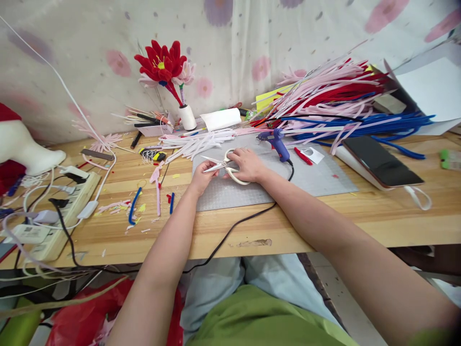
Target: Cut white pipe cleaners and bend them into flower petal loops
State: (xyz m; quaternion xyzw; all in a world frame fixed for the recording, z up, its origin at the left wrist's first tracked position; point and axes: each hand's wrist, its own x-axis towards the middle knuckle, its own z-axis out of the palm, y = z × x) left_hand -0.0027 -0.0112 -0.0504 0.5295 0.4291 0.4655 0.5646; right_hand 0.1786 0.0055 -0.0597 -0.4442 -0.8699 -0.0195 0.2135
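My right hand [248, 165] grips the cream handles of a pair of scissors [220, 165] over the grey cutting mat [317, 180]. The blades point left and are slightly apart. My left hand [202, 178] sits right below the blades with its fingers pinched together; whether it holds anything is too small to tell. A bundle of white pipe cleaners [196, 143] lies just beyond the mat's far left corner.
A blue glue gun [275, 141] rests on the mat's far edge, its black cord running off the table's front. Red, pink and blue pipe cleaners [338, 103] pile at the back right beside a tablet [382, 161]. A power strip [54, 211] lies at left; a red pipe-cleaner flower [163, 65] stands at the back.
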